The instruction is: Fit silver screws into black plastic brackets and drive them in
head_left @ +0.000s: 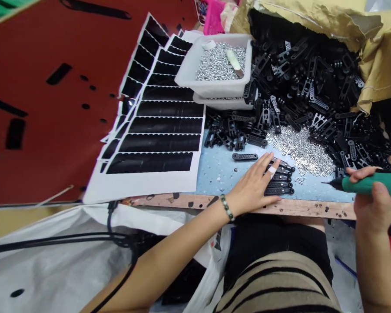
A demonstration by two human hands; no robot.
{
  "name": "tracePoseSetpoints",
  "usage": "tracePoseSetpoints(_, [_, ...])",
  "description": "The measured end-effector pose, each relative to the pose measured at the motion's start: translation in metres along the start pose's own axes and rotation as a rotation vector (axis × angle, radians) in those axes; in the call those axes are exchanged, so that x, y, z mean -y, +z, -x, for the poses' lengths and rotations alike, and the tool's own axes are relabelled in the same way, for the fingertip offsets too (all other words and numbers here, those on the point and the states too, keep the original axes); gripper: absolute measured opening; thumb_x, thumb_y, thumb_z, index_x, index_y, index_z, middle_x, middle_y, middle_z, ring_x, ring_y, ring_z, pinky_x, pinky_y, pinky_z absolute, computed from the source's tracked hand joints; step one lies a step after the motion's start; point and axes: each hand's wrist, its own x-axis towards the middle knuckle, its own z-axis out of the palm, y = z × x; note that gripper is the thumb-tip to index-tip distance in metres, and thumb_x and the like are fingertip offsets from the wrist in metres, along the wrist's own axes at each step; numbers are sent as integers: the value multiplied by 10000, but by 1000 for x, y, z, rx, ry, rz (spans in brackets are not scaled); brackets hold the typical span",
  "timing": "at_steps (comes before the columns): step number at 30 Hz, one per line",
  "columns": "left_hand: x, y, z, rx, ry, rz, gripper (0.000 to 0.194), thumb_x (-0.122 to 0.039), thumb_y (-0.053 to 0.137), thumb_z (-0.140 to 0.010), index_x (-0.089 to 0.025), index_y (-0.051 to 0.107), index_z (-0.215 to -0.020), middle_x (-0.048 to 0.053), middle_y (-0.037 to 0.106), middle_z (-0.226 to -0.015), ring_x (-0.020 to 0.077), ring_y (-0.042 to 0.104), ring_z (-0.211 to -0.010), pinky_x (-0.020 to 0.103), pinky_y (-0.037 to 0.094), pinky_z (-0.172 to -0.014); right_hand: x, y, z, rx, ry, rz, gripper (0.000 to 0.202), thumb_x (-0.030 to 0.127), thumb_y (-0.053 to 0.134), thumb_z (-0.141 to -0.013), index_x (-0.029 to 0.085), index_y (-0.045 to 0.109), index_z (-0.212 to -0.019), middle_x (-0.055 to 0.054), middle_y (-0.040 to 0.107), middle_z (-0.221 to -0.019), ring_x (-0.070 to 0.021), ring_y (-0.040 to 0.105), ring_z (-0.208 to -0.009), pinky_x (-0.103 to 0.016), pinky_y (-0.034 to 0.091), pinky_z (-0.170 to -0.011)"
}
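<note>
My left hand [256,187], with a bead bracelet and a white band on one finger, lies spread over the left ends of several black plastic parts [282,178] lined up at the table's front edge. My right hand [376,200] is wrapped round a green electric screwdriver [366,182], whose thin dark tip points left toward those parts without touching them. One more black part [245,157] rests by itself on the blue mat, behind and left of my left hand. Loose silver screws and nuts [306,152] are spread behind the row.
A big heap of black parts [289,78] fills the back right beside brown paper [384,65]. A white tub [215,89] of screws stands at the back. Sheets with black stickers [164,184] cover the left, next to a red board [35,165]. Cables [68,237] hang at lower left.
</note>
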Motion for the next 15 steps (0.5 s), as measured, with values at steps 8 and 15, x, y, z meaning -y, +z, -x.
tracePoseSetpoints(8, [13, 14, -11, 71, -79, 111, 826, -553, 585, -819, -117, 252, -1436, 192, 320, -1467, 323, 211, -1408, 461, 261, -1146, -25, 79, -10, 165, -81, -219, 147, 246, 571, -805, 244, 469, -911, 109, 455, -540, -82, 435, -410, -273, 455, -521])
tracePoseSetpoints(15, [12, 19, -7, -42, -49, 223, 800, -514, 631, -791, -127, 295, -1406, 197, 367, -1408, 356, 271, -1366, 519, 313, -1113, -45, 89, -10, 386, -65, -131, 117, 274, 533, -837, 244, 442, -903, 106, 480, -527, -99, 478, -408, -296, 478, -525])
